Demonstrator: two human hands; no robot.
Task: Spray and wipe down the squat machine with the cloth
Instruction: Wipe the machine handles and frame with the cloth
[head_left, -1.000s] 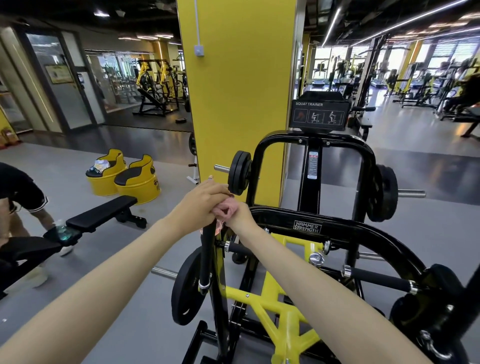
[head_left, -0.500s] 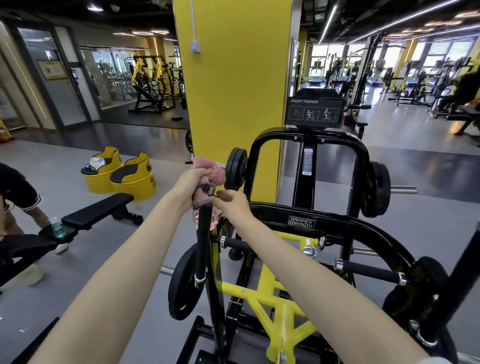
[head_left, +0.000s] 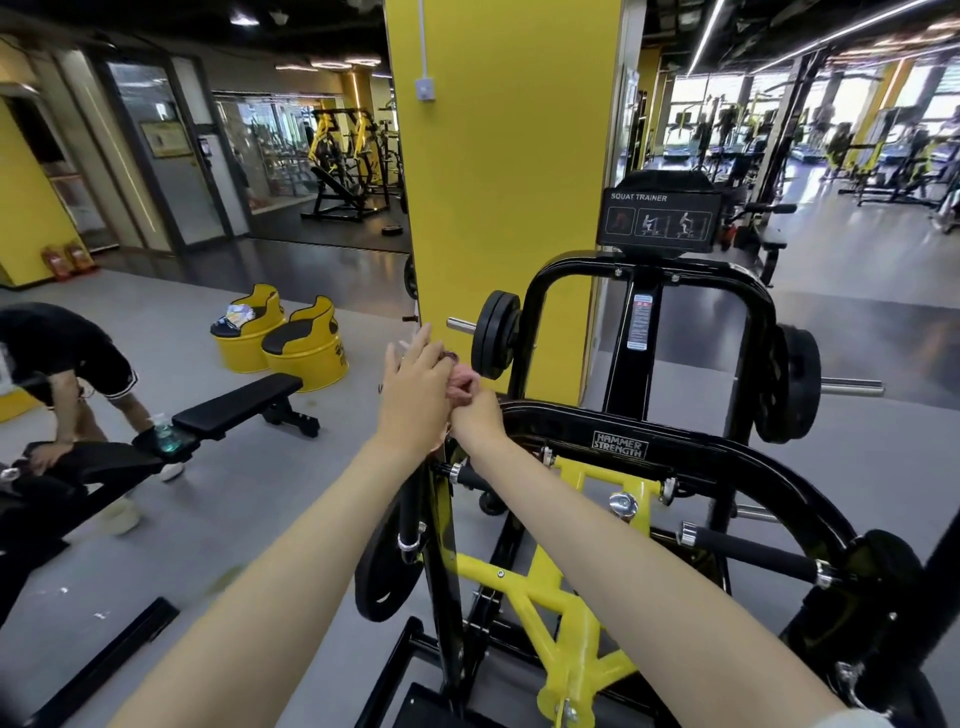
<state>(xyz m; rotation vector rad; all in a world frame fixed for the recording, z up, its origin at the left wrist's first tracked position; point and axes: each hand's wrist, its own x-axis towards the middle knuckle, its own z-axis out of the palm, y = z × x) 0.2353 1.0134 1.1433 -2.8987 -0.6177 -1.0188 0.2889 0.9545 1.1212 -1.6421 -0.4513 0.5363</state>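
Between the two grips, over the top of a black upright handle bar (head_left: 411, 499), sits the bunched pink cloth (head_left: 464, 385). The right grip (head_left: 477, 415) is curled just below the cloth, its fingers closed round the lower folds, so the pink wad sticks out above the knuckles. The left grip (head_left: 415, 387) lies flat against the cloth's left side, fingers straight and slightly spread, pointing up and away; it presses rather than clasps. The two grips meet beneath the cloth. Directly beyond the right grip curves the black-and-yellow steel squat machine (head_left: 621, 445), its frame lettered HAMMER STRENGTH. Above and just beyond the right grip hangs a round black weight plate (head_left: 496, 335) on a steel peg, in front of a broad yellow pillar (head_left: 509, 156). Well off to the left of the grips stand two yellow barrel-shaped seats with black cushions (head_left: 306, 348) on the grey floor (head_left: 218, 519), and further left another person (head_left: 62, 358) bends down.
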